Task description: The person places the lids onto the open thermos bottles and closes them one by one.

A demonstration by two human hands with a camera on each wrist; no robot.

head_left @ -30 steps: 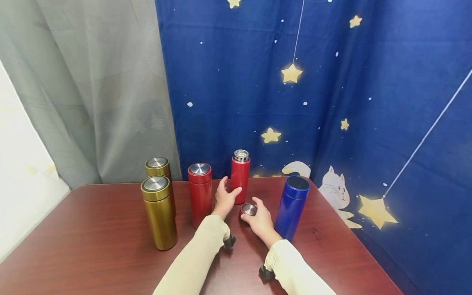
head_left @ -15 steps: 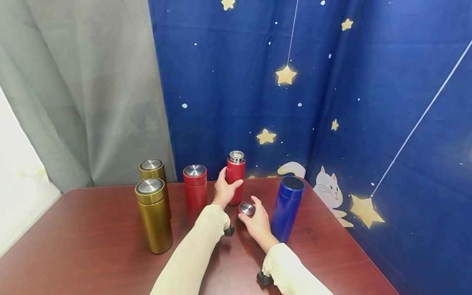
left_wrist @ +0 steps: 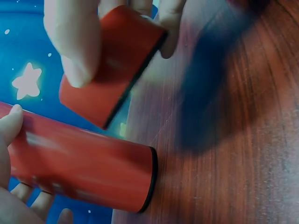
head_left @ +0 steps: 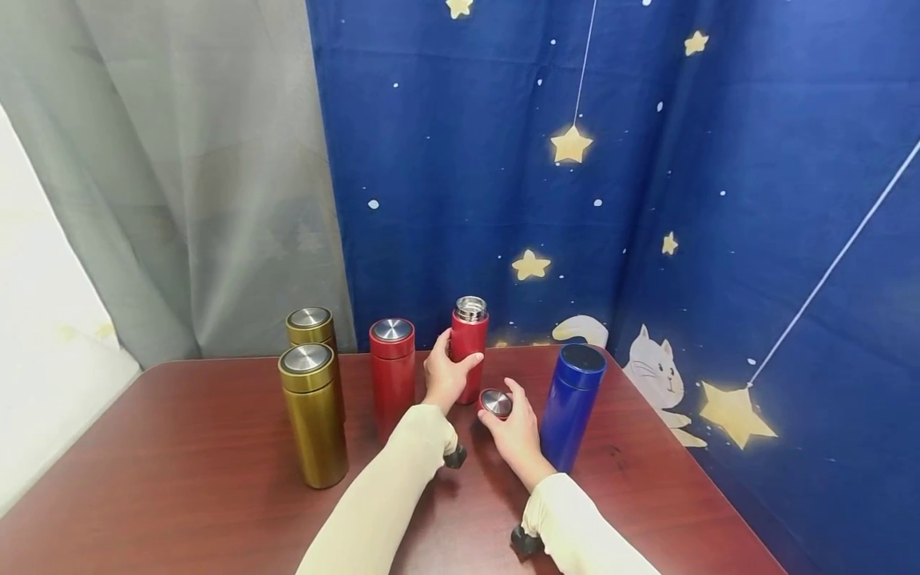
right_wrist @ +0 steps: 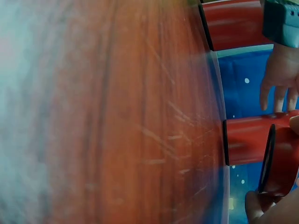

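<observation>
A red thermos flask [head_left: 468,342] stands without its lid, its steel mouth [head_left: 471,308] bare. My left hand [head_left: 444,374] grips its body, thumb in front and fingers round the back. Between the thumb and fingers of my right hand [head_left: 521,438] is the red lid [head_left: 495,403], its brushed-metal top facing up. In the left wrist view the lid [left_wrist: 112,65] is tilted close beside the flask [left_wrist: 84,163]. The right wrist view has the lid [right_wrist: 282,161] held clear of the table, overlapping the flask [right_wrist: 245,140].
A blue flask [head_left: 568,411] stands just right of my right hand. Left of my left hand is a second red flask [head_left: 392,375], lidded. Two gold flasks, one in front [head_left: 314,423] and one behind [head_left: 311,323], stand further left on the brown table [head_left: 180,479]. Curtains hang behind.
My left hand has closed from beside the red flask to a grip round its body. My right hand, with the lid, has shifted slightly right relative to the flask.
</observation>
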